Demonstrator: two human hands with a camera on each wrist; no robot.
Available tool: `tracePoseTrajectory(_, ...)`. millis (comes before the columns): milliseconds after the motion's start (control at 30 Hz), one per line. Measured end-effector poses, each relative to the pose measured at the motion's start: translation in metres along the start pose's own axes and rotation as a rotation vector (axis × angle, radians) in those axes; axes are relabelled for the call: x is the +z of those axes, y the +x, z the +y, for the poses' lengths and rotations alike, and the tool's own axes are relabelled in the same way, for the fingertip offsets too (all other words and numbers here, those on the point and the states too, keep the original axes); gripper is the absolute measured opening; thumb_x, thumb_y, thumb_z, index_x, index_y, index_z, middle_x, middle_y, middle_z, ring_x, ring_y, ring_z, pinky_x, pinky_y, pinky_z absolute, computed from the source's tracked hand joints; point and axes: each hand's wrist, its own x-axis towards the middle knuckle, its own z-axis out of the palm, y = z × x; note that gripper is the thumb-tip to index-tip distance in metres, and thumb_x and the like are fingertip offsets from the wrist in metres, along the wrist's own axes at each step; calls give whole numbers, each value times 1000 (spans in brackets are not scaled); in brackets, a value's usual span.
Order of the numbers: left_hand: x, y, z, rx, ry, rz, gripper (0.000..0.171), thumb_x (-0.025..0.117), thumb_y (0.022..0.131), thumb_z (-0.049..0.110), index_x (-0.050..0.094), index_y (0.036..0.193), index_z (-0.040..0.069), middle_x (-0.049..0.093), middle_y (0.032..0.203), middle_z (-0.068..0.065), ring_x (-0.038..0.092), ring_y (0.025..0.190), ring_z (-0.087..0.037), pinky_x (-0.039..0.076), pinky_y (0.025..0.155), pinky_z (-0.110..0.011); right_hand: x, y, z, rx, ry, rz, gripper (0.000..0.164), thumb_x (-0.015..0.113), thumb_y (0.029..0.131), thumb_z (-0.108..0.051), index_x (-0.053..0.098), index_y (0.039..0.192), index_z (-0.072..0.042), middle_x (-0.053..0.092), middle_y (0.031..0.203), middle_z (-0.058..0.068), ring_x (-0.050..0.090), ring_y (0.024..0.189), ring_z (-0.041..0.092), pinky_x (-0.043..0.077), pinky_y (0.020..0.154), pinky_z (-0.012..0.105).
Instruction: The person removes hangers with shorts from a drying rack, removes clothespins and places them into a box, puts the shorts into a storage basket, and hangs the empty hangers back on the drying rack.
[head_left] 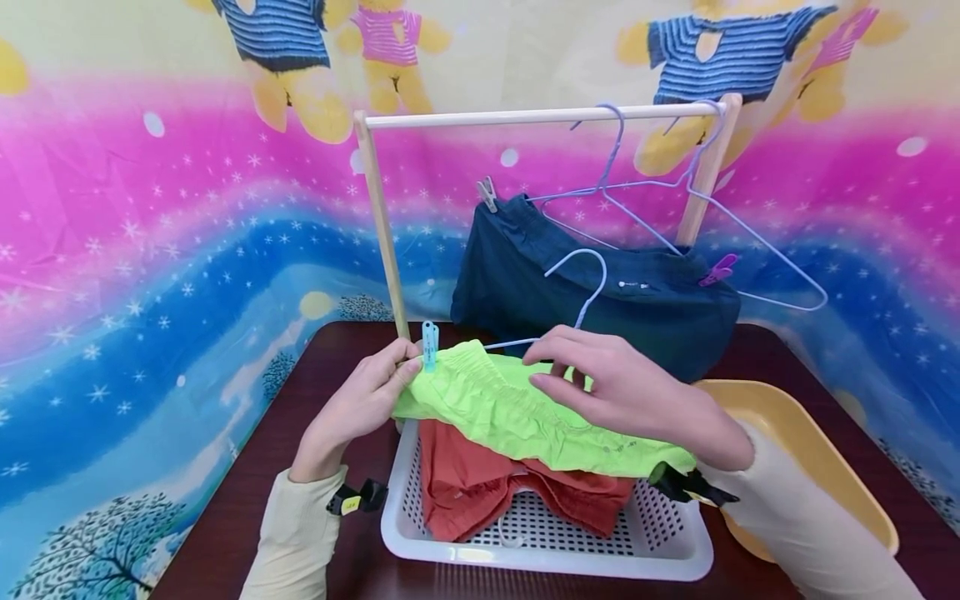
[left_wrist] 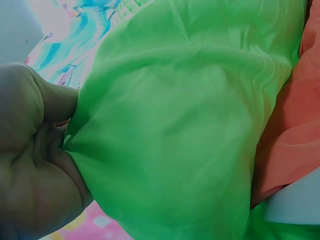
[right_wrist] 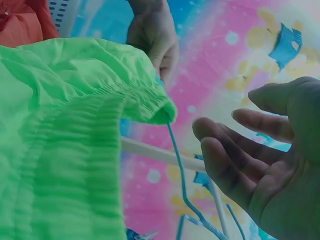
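Observation:
My left hand (head_left: 363,396) pinches the edge of lime-green elastic-waist shorts (head_left: 517,417) at their left end, beside a light-blue clothespin (head_left: 430,346) clipped on the waistband. In the left wrist view the fabric (left_wrist: 175,115) gathers into a pucker at the fingers. A lilac wire hanger (head_left: 590,302) runs into the waistband, its hook sticking up behind the shorts. My right hand (head_left: 630,387) hovers over the waist's right half; the right wrist view shows its fingers (right_wrist: 225,170) loosely bent, apart from the cloth, with nothing between them.
Below the shorts, a white basket (head_left: 547,567) holds red shorts (head_left: 465,483). Behind, a wooden rack (head_left: 487,119) carries a bare hanger (head_left: 780,250) and dark teal shorts (head_left: 600,292) with grey (head_left: 487,193) and purple (head_left: 720,270) clothespins. A yellow tray (head_left: 795,433) lies at right.

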Motion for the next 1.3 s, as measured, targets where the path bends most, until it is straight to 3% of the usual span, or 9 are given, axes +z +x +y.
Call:
tracePoseTrajectory(400, 1, 0, 1, 21, 20, 10, 10, 46, 104, 14, 53, 97, 12, 44, 74, -1, 43, 65, -14, 40, 62, -26, 27, 36, -15, 8, -33, 95, 21, 67, 94, -20, 67, 114, -14, 67, 107, -3, 62, 77, 3, 52, 62, 16)
tracePoseTrajectory(700, 2, 0, 1, 42, 22, 10, 9, 46, 104, 13, 52, 98, 11, 47, 76, -3, 48, 66, -13, 42, 63, -26, 40, 54, -15, -18, -34, 102, 17, 64, 96, -20, 67, 111, -13, 68, 104, -2, 60, 75, 5, 53, 66, 19)
tracePoseTrajectory(933, 3, 1, 0, 63, 27, 15, 8, 46, 104, 12, 51, 99, 9, 48, 77, -4, 48, 67, -11, 42, 64, -25, 47, 67, -18, 34, -14, 92, 19, 64, 96, -20, 67, 113, -13, 68, 105, 0, 56, 68, 5, 52, 65, 18)
tracePoseTrajectory(1300, 3, 1, 2, 65, 13, 2, 8, 46, 104, 12, 52, 105, 8, 53, 82, -4, 51, 70, -13, 44, 67, -25, 52, 83, -18, 110, -43, 62, 28, 64, 95, -24, 64, 121, -13, 67, 112, 0, 63, 91, 9, 56, 78, 23)
